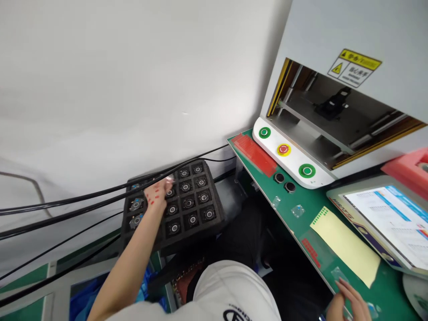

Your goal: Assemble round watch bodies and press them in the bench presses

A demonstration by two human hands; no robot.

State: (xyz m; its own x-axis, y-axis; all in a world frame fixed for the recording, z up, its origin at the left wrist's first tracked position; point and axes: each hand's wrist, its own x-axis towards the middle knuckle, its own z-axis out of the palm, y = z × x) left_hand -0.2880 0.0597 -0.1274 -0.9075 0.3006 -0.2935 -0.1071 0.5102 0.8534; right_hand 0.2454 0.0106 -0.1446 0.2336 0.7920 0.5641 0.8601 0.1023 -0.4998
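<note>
To the left, my left hand [156,196] reaches into a black foam tray [214,220], with small red marks on its back. Its fingers are closed near a shiny piece I cannot make out, among the round watch-like units in the tray. One such unit [174,228] sits in a front compartment; a unit with metallic edges [136,204] lies left of my wrist. At the lower right, my right hand [347,303] is over the green table edge, fingers loosely stretched. Its fingertips are by a clear film piece [339,273]; whether they touch is unclear.
Black cables [110,199] cross over the tray. A white press machine [307,147] with buttons stands on the green table [284,209]. There also are two round black parts [284,182], red sticker sheets [256,154], a yellow sheet [346,247] and a tablet screen [394,223].
</note>
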